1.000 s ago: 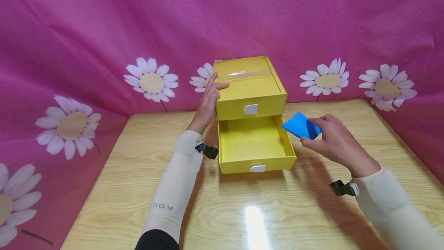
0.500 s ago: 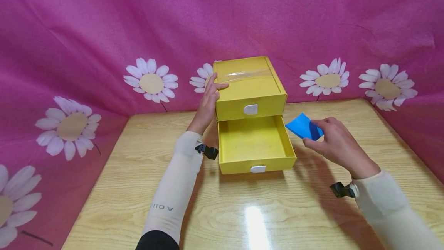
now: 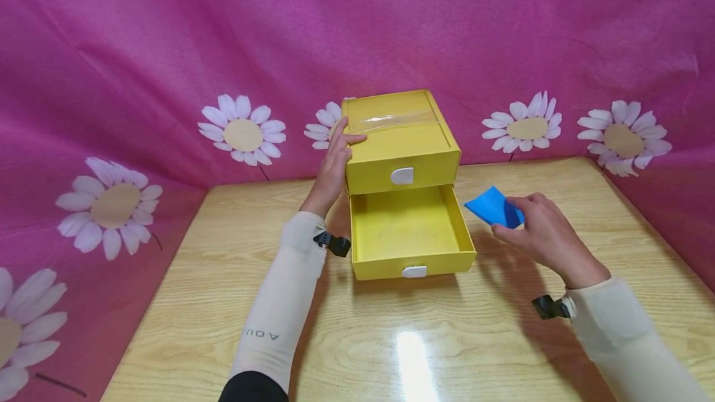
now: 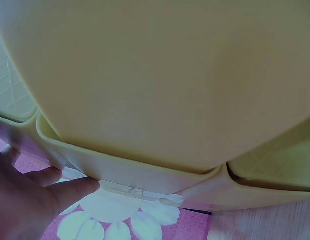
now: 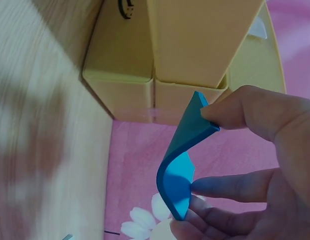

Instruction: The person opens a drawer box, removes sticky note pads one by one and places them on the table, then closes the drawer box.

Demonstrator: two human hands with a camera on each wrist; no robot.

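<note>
A yellow two-drawer box (image 3: 402,132) stands at the back of the table, its upper drawer closed. The lower drawer (image 3: 413,265) is pulled out, and its bare floor shows. My left hand (image 3: 331,172) rests on the box's upper left edge, fingers mostly straight along the side and thumb on top; some fingertips touch the box's edge in the left wrist view. To the right of the drawer, my right hand (image 3: 547,231) pinches a pad of blue sticky notes (image 3: 491,205) above the table. In the right wrist view the pad (image 5: 177,175) is bent into a curve between thumb and fingers.
The wooden table (image 3: 279,340) runs up to a pink cloth (image 3: 391,23) with printed daisies behind and at both sides. Clear tape (image 3: 391,120) crosses the top of the box. White tabs (image 3: 402,175) mark the drawer fronts.
My right hand has drifted slightly right and toward me with the blue sticky notes, farther from the pulled-out drawer. The left hand stays in place on the box.
</note>
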